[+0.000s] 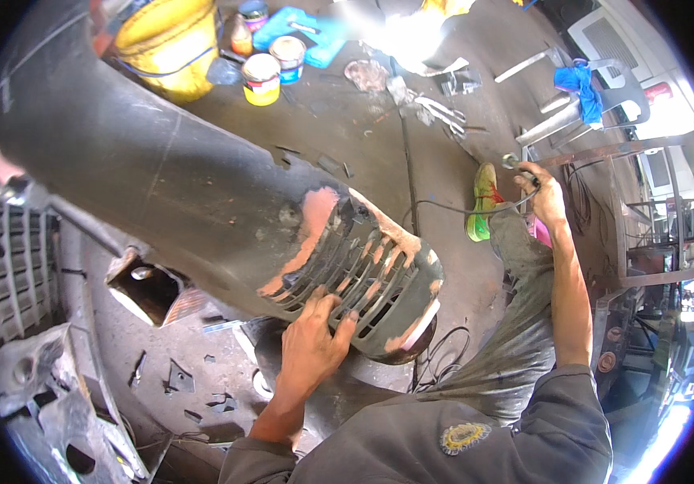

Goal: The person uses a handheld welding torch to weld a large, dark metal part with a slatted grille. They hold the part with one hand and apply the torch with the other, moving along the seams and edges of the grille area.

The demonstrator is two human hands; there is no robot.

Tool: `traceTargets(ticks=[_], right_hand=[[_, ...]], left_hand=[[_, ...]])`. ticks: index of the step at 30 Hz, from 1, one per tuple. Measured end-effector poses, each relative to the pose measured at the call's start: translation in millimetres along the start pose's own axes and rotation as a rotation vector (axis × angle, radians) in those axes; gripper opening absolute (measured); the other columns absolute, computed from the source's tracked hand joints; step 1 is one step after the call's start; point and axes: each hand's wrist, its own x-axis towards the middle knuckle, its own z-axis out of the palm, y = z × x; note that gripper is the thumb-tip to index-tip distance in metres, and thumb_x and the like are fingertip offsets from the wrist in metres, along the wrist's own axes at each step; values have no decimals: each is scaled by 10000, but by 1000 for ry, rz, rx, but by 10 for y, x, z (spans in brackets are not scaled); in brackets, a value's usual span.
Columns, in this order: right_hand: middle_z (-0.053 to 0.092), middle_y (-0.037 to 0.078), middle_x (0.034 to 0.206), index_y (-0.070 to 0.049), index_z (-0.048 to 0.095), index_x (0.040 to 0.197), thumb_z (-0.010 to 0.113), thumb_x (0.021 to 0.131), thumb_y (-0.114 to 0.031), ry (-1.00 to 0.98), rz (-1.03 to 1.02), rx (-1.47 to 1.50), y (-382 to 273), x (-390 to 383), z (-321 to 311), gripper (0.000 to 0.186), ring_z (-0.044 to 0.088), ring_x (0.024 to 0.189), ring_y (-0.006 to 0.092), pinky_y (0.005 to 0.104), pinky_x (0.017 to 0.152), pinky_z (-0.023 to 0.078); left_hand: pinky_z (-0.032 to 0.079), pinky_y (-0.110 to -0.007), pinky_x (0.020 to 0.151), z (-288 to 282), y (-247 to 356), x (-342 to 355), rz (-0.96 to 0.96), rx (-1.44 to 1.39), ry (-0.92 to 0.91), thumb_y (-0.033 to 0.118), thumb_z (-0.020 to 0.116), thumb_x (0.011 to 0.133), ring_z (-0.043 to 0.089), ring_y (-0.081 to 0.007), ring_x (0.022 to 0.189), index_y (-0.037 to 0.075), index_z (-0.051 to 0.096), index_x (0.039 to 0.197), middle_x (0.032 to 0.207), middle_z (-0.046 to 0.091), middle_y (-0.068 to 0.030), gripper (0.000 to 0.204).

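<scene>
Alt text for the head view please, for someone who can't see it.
A person's left hand touches the slatted end of a long dark panel with pinkish patches, while the right hand holds a corded tool. A yellow bucket and cans stand beyond.

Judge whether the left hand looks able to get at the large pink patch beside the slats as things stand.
Probably yes: the left hand rests on the slatted section, close to the pink patch, and nothing visible blocks it.

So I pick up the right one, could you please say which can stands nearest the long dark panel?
The yellow-bottomed can; the blue-bottomed can and the can at the top edge stand farther from the panel.
</scene>
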Motion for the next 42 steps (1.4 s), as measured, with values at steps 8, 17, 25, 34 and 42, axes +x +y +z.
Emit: traceTargets(ticks=[8,17,25,34,42], right_hand=[[667,11,978,-59,648,1139,723,830,-8,417,84,869,217,-277,-368,322,592,841,98,248,702,502],[669,99,907,-52,543,1238,693,915,-140,556,147,1387,-363,-1032,-1248,367,646,670,174,310,582,546],[699,60,874,-82,599,1206,564,905,-6,382,-37,634,-106,-615,-1183,313,691,734,142,321,646,553],[555,47,909,-187,607,1264,697,692,-21,955,-448,-299,-584,-907,-1740,603,595,757,248,379,629,519],[680,111,924,-59,637,1097,786,750,-113,802,-517,83,-734,-776,-1661,381,687,818,232,332,725,547]], left_hand=[[540,-362,745,-514,-320,-1151,-111,25,227,199,699,862,675,-284,811,9,643,1096,1150,650,-187,307],[527,-382,686,-249,-349,-1599,-17,-14,350,199,674,873,666,-273,711,-30,650,1101,973,686,-211,324],[522,-456,802,269,-1019,-2217,-144,138,425,287,667,849,674,-425,898,-32,689,1031,942,694,-264,368],[515,-457,833,545,-984,-2501,-201,174,401,300,680,824,670,-436,931,-34,693,1029,959,691,-275,392],[535,-398,733,99,-308,-2039,-160,7,510,168,667,880,701,-335,825,-50,658,1072,962,688,-242,291]])
